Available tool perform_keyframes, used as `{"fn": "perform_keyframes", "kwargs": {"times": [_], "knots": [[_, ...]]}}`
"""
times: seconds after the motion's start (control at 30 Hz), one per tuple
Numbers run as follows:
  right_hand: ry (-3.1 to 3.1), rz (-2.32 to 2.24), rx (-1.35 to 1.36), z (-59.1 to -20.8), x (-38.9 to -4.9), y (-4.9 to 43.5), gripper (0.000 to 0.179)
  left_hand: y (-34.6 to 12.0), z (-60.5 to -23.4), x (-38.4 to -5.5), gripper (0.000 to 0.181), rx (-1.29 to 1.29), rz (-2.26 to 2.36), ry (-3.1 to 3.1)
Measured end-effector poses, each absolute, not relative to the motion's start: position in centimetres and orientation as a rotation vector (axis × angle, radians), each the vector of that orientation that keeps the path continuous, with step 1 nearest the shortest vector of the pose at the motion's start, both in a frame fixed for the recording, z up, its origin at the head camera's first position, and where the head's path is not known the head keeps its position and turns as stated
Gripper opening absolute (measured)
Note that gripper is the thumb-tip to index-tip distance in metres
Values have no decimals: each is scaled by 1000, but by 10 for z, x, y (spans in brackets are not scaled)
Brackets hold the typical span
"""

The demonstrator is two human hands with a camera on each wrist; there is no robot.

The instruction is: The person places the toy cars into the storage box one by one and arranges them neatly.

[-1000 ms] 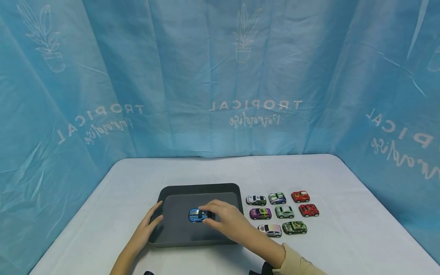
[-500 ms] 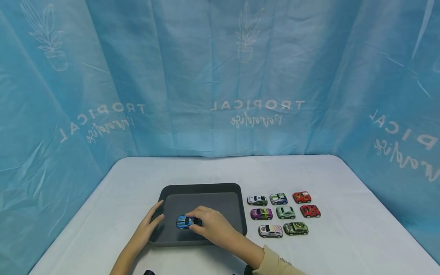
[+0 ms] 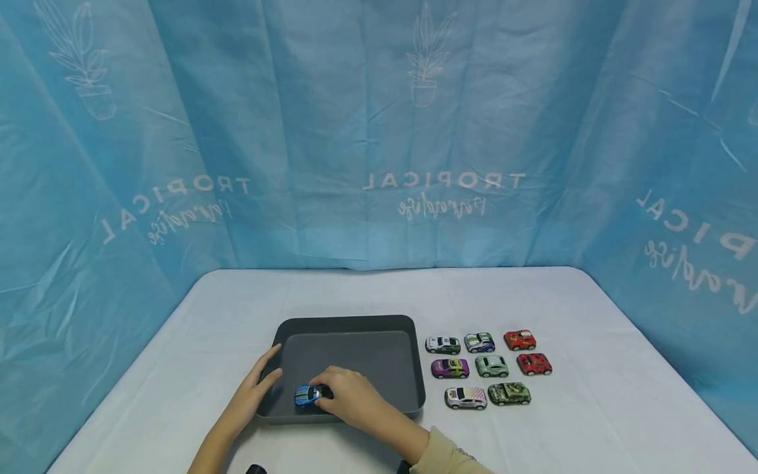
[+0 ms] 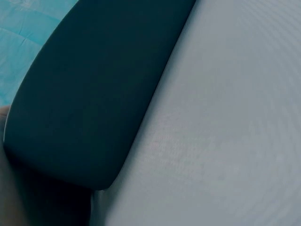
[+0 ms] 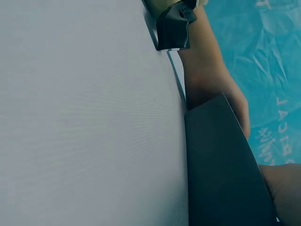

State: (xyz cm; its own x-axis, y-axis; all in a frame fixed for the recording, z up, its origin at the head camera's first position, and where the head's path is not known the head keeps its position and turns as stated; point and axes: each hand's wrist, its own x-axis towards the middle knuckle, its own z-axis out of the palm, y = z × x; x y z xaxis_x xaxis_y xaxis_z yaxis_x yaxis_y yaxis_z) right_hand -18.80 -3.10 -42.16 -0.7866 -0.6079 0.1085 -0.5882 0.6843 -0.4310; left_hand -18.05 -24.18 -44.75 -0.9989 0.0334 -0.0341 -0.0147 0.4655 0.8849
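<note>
In the head view, my right hand (image 3: 351, 396) pinches a blue toy car (image 3: 306, 395) with dark stripes. The car is low at the front-left of a dark grey baking tray (image 3: 355, 324), its rear covered by my fingers. My left hand (image 3: 251, 393) lies along the tray's left side, index finger and thumb extended over the rim. The left wrist view shows mostly the tray's dark outer wall (image 4: 89, 94). In the right wrist view the left hand (image 5: 214, 89) appears beyond the tray corner, and part of the right hand (image 5: 287, 190) shows behind the wall.
Right of the tray, several toy cars stand in loose rows on the white tablecloth (image 3: 237, 309), including a purple car (image 3: 450, 368), a mint-green car (image 3: 491, 366), a red car (image 3: 534, 363) and a camouflage car (image 3: 509, 393). A blue curtain (image 3: 331, 131) surrounds the table.
My right hand has carried the blue car left and toward the front of the tray, lower down. The left hand keeps its place at the tray's side.
</note>
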Motion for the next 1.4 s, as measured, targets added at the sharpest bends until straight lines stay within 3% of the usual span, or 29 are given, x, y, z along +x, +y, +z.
{"fn": "perform_keyframes", "kwargs": {"times": [0.7,0.9,1.4], "knots": [[2746,-635,-900,-422,-195,-42,33,-242,-449,-178,58,-13,1613,2605],[2709,-649,-962,-418,-194,-36,38,-242,-448,-179,59,-25,1612,2604],[2846,-708,-1206,-406,-191,-10,33,-242,-447,-181,58,-22,1622,2600]]}}
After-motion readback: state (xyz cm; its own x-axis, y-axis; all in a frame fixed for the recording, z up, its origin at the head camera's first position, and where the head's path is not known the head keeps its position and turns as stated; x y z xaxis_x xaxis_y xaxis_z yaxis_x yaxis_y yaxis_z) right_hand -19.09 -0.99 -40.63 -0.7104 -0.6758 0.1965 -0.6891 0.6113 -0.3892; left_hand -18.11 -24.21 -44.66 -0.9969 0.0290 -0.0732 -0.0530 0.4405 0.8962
